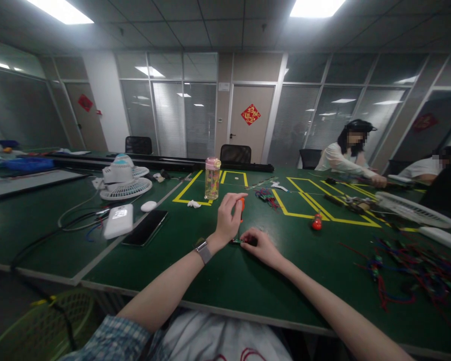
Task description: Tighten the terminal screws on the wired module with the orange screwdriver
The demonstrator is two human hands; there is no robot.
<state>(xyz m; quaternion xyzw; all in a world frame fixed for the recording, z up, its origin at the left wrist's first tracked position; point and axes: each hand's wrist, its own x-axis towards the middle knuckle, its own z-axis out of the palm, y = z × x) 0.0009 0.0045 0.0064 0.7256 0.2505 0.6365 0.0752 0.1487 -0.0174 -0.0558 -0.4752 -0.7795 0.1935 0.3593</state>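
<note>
My left hand (229, 216), with a watch on its wrist, is closed around an orange-handled screwdriver (242, 204). The thin shaft points down at a small green circuit board (236, 241) on the table; whether the tip touches it I cannot tell. My right hand (261, 245) rests on the table with its fingertips pinched at the board's right edge. Most of the handle and part of the board are hidden by my fingers.
On the green table (210, 281) stand a bottle (212, 179), a small red object (316, 222), a phone (146, 227), a white power bank (119, 221) and a white fan (125, 183). Wired boards (417, 271) lie in a heap at right. A person (346, 150) works across.
</note>
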